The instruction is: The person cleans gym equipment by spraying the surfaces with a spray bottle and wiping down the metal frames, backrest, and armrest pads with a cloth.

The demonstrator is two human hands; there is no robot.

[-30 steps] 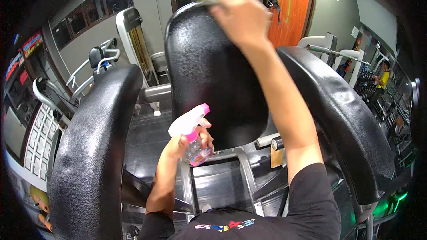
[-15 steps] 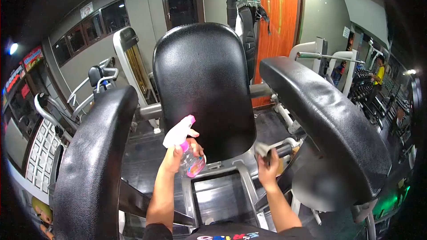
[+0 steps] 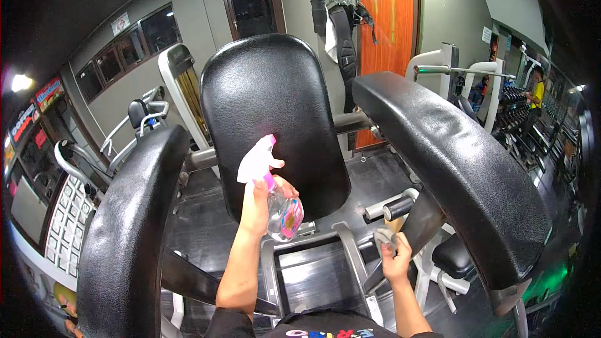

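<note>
My left hand [image 3: 258,203] is wrapped round the neck of a clear spray bottle [image 3: 283,216] with a white and pink trigger head. Its nozzle points away from me, toward the black padded backrest [image 3: 269,87] of a gym machine. Lower on the right, my right hand [image 3: 395,260] is closed on a greyish cloth [image 3: 384,236], which is bunched up in the fingers. The cloth is apart from the pads.
Long black pads flank me, one on the left [image 3: 134,213] and one on the right [image 3: 457,156]. A metal frame [image 3: 341,244] lies below. Behind are an orange door [image 3: 388,37] and hanging gear [image 3: 341,34]. A person in yellow [image 3: 536,97] stands far right.
My left hand has lifted the spray bottle slightly and moved it right. My right hand with the cloth has shifted down and to the right. The view has turned a little.
</note>
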